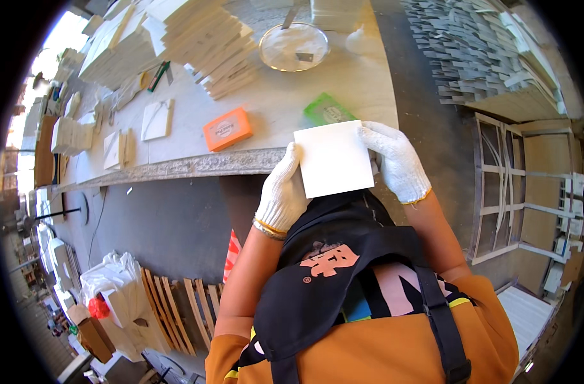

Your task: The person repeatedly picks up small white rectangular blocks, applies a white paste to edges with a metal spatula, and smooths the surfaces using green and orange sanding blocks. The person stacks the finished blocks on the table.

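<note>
A white square tile (337, 160) is held up in front of my body, just off the near edge of the table. My left hand (282, 193), in a white knitted glove, grips its left edge. On the right edge, my right hand (397, 163), gloved the same way, is closed with the thumb side near the top corner. The tile hides some of the fingers of both hands. Just beyond the tile lies a green block (329, 109) with a printed top. An orange block (228, 130) of similar shape sits further left on the tabletop.
Tall stacks of pale tiles (209, 45) stand at the back left of the stone-edged table (279, 102). A round dish (293, 48) with white contents is at the back. Small tiles (156, 120) lie left. Across the right aisle are stacked strips (458, 57) and a metal frame rack (500, 185).
</note>
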`<action>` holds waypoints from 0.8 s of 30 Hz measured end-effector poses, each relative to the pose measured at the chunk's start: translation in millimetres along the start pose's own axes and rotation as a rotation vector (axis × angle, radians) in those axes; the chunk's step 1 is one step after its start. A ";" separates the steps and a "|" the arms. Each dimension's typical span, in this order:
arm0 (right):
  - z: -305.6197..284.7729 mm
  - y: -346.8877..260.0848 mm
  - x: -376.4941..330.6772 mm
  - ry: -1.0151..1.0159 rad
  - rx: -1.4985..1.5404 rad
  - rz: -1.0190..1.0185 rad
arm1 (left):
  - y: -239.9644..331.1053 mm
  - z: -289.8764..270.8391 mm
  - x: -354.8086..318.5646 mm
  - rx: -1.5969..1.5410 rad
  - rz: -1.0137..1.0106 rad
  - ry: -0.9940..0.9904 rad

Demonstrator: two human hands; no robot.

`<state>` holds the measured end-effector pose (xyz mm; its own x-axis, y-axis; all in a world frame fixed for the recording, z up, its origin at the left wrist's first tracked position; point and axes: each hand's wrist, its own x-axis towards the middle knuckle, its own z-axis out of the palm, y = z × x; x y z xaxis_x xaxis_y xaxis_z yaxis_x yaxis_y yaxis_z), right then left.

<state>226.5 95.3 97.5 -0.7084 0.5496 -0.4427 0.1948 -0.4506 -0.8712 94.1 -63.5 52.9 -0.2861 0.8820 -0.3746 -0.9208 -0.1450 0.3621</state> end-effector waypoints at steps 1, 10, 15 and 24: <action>-3.3 -2.9 -1.1 -0.001 -0.019 0.004 | -2.2 1.3 -0.1 0.012 -0.009 0.008; -15.9 9.5 5.9 0.044 0.017 -0.087 | -5.0 -1.3 -5.2 0.074 -0.030 -0.081; -12.7 6.6 2.9 0.081 0.012 -0.116 | -4.9 -9.8 -1.8 0.094 -0.040 -0.193; -8.0 0.9 -3.7 0.138 0.051 -0.186 | -5.1 6.6 -13.9 0.112 -0.016 -0.235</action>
<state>234.7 98.5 96.6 -0.6288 0.7159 -0.3036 0.0324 -0.3660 -0.9301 104.5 -72.1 61.9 -0.1906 0.9655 -0.1773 -0.8857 -0.0912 0.4551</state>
